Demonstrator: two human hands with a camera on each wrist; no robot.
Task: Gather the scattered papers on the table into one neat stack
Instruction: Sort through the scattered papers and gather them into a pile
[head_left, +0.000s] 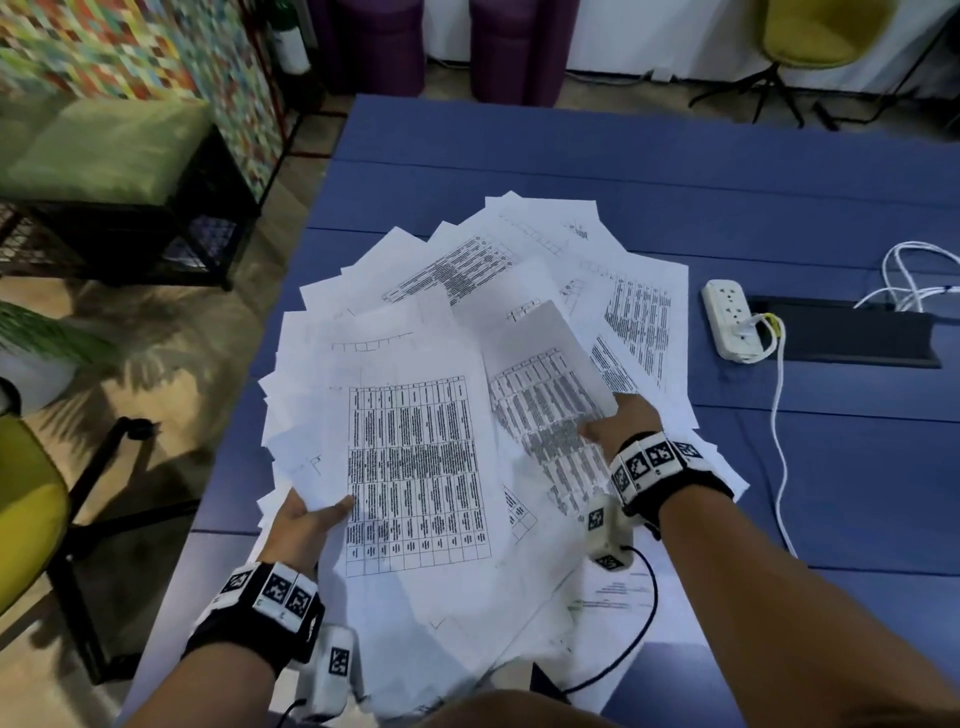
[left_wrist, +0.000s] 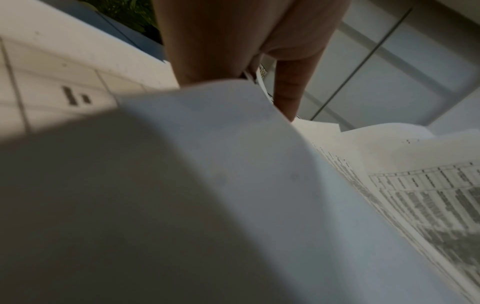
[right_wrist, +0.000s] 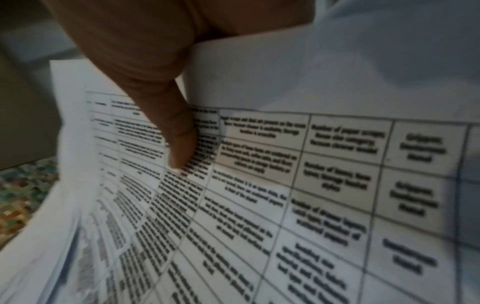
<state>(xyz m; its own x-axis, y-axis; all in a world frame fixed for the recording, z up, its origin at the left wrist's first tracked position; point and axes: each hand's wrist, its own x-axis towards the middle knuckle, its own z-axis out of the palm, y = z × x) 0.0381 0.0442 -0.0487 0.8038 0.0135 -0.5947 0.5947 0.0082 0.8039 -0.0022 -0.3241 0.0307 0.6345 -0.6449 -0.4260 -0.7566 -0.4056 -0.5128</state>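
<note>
A wide fan of white printed papers (head_left: 415, 441) covers the near half of the blue table (head_left: 675, 182). My left hand (head_left: 306, 519) grips the fan's lower left edge, thumb on top of a sheet with a printed table, fingers underneath. In the left wrist view the papers (left_wrist: 207, 185) curve up past my left fingers (left_wrist: 285, 92). My right hand (head_left: 623, 421) pinches a raised sheet (head_left: 540, 353) by its lower corner at the fan's right side. The right wrist view shows my right thumb (right_wrist: 179, 144) lying on a printed sheet (right_wrist: 285, 195), with another sheet's blank underside (right_wrist: 337, 72) above it.
A white power strip (head_left: 727, 319) with a white cable (head_left: 779, 415) lies right of the papers, beside a black cable slot (head_left: 841, 338). The table's left edge runs close to my left hand. A yellow chair (head_left: 26, 519) and a green bench (head_left: 104, 145) stand left of the table.
</note>
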